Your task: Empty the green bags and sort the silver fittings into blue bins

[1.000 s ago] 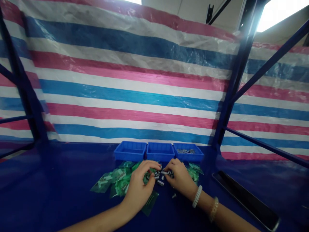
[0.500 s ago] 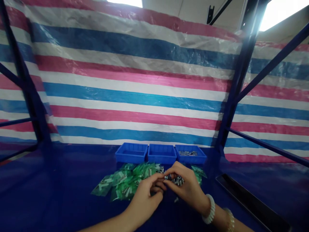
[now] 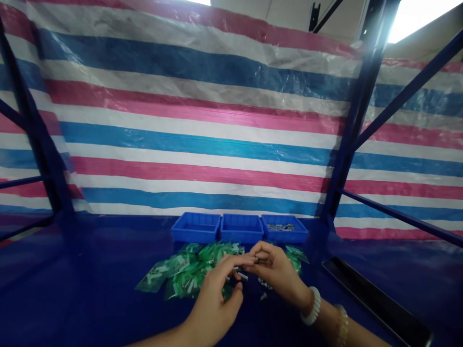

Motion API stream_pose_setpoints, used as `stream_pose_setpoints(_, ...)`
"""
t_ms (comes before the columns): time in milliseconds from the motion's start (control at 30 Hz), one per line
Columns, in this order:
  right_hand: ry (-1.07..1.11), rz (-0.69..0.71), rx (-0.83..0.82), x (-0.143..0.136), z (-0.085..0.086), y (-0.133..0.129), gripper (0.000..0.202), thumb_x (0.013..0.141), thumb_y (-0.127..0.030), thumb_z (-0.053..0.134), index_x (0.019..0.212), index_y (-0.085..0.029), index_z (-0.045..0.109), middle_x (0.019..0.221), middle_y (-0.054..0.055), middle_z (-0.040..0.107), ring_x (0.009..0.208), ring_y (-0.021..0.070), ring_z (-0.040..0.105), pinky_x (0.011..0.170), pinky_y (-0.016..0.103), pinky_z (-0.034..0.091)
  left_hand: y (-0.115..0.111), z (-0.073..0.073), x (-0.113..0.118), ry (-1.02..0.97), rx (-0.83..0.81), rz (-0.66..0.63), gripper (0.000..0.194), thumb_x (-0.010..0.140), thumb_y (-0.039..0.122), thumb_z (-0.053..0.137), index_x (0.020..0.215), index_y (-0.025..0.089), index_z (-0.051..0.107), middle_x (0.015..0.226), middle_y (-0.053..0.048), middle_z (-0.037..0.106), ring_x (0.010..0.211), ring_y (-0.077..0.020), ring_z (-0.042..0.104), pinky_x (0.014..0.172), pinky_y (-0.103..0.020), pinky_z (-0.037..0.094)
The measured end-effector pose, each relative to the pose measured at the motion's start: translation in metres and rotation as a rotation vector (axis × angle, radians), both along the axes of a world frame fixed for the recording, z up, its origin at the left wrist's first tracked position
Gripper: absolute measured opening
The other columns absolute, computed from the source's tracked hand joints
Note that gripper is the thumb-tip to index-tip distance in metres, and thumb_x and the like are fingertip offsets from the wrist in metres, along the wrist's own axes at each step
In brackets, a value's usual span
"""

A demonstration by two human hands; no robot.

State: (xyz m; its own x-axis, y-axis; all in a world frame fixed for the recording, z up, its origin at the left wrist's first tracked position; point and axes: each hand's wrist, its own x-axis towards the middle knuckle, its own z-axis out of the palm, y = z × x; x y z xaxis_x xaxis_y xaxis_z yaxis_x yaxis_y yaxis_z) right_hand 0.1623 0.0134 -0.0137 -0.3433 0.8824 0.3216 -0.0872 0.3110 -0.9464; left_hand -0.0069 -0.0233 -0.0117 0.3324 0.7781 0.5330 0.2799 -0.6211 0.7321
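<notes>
My left hand (image 3: 219, 289) is open, thumb apart from the fingers, its index finger stretched out to the fingertips of my right hand (image 3: 278, 270). My right hand pinches a small metal piece (image 3: 256, 260), too small to name. Just below the left fingers shows a pale, slim piece (image 3: 243, 275); whether they touch it I cannot tell. Small loose metal parts (image 3: 265, 283) lie partly hidden under my right hand, with a single small screw-like piece (image 3: 264, 296) nearer me. Behind my hands spreads a pile of green-tinted plastic bags (image 3: 191, 272) with metal and white parts inside.
Three blue bins stand in a row: left (image 3: 196, 233), middle (image 3: 241, 235) and right (image 3: 285, 236), the right one with metal parts. A long dark flat object (image 3: 376, 301) lies on the blue table (image 3: 97, 284). Blue posts (image 3: 347, 164) and a striped sheet (image 3: 202, 144) bound the space.
The cluster of small metal parts in my right hand is no longer seen there; loose parts show below it on the table. My left thumb has moved away from its fingers.
</notes>
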Motion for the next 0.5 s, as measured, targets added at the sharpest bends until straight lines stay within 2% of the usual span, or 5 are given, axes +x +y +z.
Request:
stream_pose_setpoints(67,-0.018,0.019,0.0,0.003,0.0,0.003,0.026,0.073,-0.039,0.073,0.082,-0.019,0.059,0.075,0.002,0.071,0.076,0.0195,0.069,0.072,0.03,0.053,0.001,0.0,-0.001,-0.003,0.017,0.014,0.044,0.074,0.003,0.043,0.109,0.024,0.057,0.107,-0.006,0.063,0.085,-0.0185,0.06,0.08,-0.035,0.05)
stream_pose_setpoints(133,-0.104,-0.072,0.107,0.012,0.003,0.008,0.024,0.079,-0.039,0.067,0.091,-0.018,0.063,0.08,0.004,0.071,0.074,0.0193,0.068,0.07,0.031,0.053,0.003,0.002,-0.001,-0.007,0.023,0.035,0.045,0.074,0.002,0.042,0.11,0.024,0.057,0.108,-0.005,0.063,0.084,-0.0178,0.06,0.078,-0.034,0.05)
stream_pose_setpoints(300,-0.543,-0.607,0.698,0.054,0.013,0.043,0.03,0.093,-0.033,0.047,0.115,-0.019,0.063,0.093,0.009,0.067,0.086,0.0223,0.06,0.082,0.037,0.047,0.01,0.005,-0.003,0.108,0.073,0.092,0.048,0.073,0.0,0.042,0.111,0.024,0.057,0.109,-0.005,0.062,0.082,-0.0182,0.059,0.077,-0.035,0.05)
stream_pose_setpoints(400,-0.766,-0.791,0.705,0.076,0.012,0.064,0.038,0.093,-0.035,0.046,0.123,-0.015,0.057,0.086,0.01,0.064,0.083,0.0249,0.057,0.08,0.04,0.046,0.014,0.002,-0.003,0.222,0.129,0.101,0.044,0.072,0.0,0.044,0.106,0.023,0.058,0.103,-0.006,0.062,0.093,-0.0219,0.058,0.082,-0.038,0.049)
stream_pose_setpoints(500,-0.852,-0.815,0.654,0.085,0.008,0.074,0.041,0.092,-0.035,0.047,0.124,-0.012,0.054,0.09,0.012,0.064,0.087,0.0267,0.057,0.082,0.042,0.045,0.016,0.0,-0.003,0.361,0.177,0.073,0.036,0.074,0.002,0.047,0.102,0.022,0.06,0.1,-0.006,0.063,0.1,-0.0243,0.054,0.085,-0.04,0.047)
